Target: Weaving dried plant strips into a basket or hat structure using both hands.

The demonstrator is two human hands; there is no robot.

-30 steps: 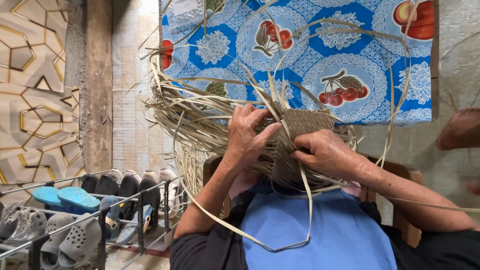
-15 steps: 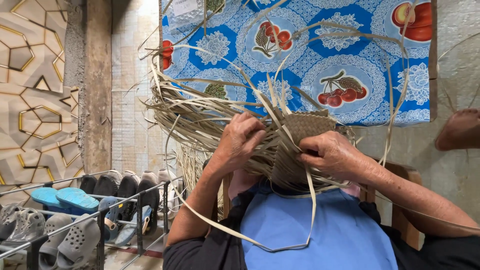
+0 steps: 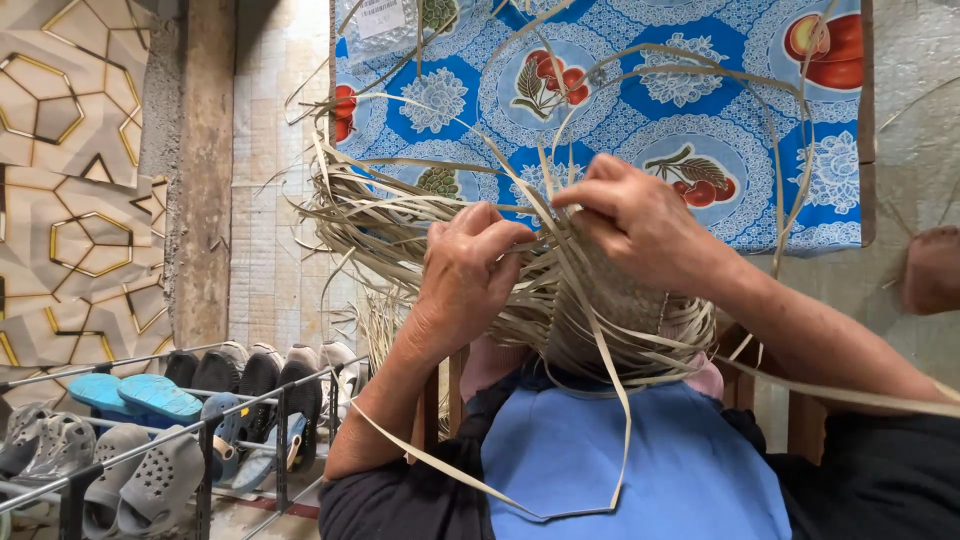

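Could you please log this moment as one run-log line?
left hand: gripping straw strips | right hand: pinching a strip atop woven piece | behind: fruit-print cloth

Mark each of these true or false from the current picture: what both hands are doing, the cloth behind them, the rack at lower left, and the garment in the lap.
1. Both hands work pale flat straw strips. True.
2. The left hand rests on the metal shoe rack. False: it grips the strips of the woven straw piece.
3. The right hand is raised above the weave. True.
4. The cloth behind is plain red. False: blue with fruit patterns.
5. The rack holds books. False: sandals and clogs.
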